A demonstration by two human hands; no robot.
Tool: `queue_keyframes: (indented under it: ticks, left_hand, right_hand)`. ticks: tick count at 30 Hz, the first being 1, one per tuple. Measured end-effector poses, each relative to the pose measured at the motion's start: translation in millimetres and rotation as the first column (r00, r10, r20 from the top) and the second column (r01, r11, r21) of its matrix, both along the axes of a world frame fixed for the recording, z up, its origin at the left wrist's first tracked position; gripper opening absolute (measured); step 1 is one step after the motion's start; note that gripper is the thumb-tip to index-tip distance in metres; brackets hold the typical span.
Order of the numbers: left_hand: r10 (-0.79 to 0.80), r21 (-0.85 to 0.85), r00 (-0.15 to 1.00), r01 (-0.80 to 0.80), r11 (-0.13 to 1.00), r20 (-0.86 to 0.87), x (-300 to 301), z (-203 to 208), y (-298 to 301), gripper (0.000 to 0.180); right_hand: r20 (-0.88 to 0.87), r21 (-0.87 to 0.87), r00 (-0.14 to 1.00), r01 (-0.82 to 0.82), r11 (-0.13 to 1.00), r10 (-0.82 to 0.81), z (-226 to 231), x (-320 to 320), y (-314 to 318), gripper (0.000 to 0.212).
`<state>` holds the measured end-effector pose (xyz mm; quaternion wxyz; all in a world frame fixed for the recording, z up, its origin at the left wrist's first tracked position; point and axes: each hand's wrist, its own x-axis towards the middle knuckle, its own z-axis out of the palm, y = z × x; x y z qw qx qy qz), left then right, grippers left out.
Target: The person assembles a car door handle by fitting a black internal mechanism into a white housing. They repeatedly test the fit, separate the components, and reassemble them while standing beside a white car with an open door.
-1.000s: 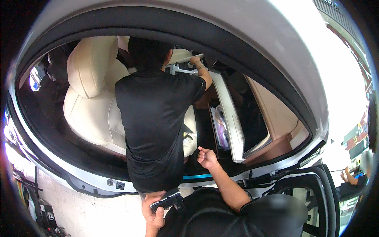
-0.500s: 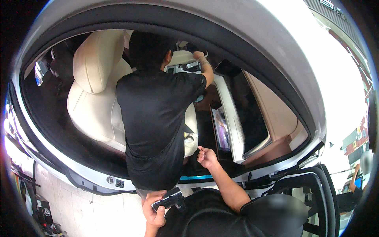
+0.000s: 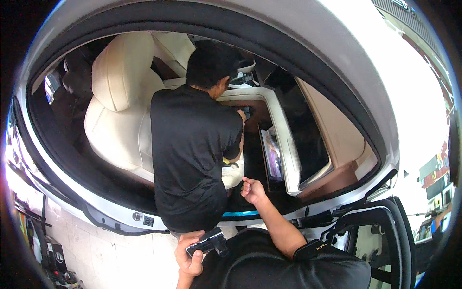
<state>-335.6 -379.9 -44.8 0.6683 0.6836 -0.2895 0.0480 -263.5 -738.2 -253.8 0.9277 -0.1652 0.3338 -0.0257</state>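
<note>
My left hand [image 3: 188, 254], low in the view, is closed around a small black boxy part [image 3: 207, 243] with a silvery edge. My right hand [image 3: 252, 191] is raised with its fingers curled in, by the door opening of a white car. Its fingertips are close to the front edge of a cream seat cushion [image 3: 233, 174]; whether they touch it or hold anything cannot be made out. In front of me a co-worker in a black shirt [image 3: 192, 149] leans into the car, one hand [image 3: 242, 115] beside a small bluish-grey item [image 3: 247, 112].
A cream seat back [image 3: 118, 96] stands left of the co-worker. To the right are a cream-framed panel [image 3: 287, 159] and a clear bag [image 3: 273, 159] in a dark recess. The open car door [image 3: 399, 241] is at lower right. Several items lie on the floor at lower left.
The co-worker has drawn an arm back from the far interior and lowered it, with head and shoulders shifting right. My two hands have stayed nearly the same.
</note>
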Motion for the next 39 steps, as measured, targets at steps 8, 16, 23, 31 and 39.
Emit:
queue_keyframes:
  ticks: [8, 16, 23, 31, 39]
  left_hand:
    - [-0.02, 0.003, 1.0, 0.02, 1.0, 0.007, -2.0, -3.0, 3.9, 0.035]
    - [-0.023, 0.025, 1.0, 0.023, 0.999, -0.01, -10.0, -3.7, 7.1, 0.039]
    - [-0.055, 0.054, 0.998, 0.055, 0.997, 0.002, -13.8, -0.4, 4.4, 0.04]
    - [-0.09, 0.123, 0.996, 0.091, 0.988, -0.013, -17.8, 0.4, -1.5, 0.036]
    - [-0.109, 0.179, 0.987, 0.129, 0.975, -0.116, -23.9, 1.8, -12.5, 0.043]
  right_hand:
    - [-0.046, 0.007, 0.998, 0.036, 0.999, -0.036, 0.4, -9.3, 5.7, 0.02]
    - [-0.065, 0.047, 0.996, 0.056, 0.997, -0.053, -14.1, -22.8, 15.8, 0.016]
    - [-0.069, 0.081, 0.996, 0.069, 0.994, -0.063, -23.8, -35.7, 23.6, 0.016]
    - [-0.063, 0.178, 0.991, 0.129, 0.975, -0.12, -50.2, -53.2, 31.0, 0.021]
    - [-0.056, 0.207, 0.989, 0.147, 0.967, -0.138, -75.0, -63.6, 28.0, 0.016]
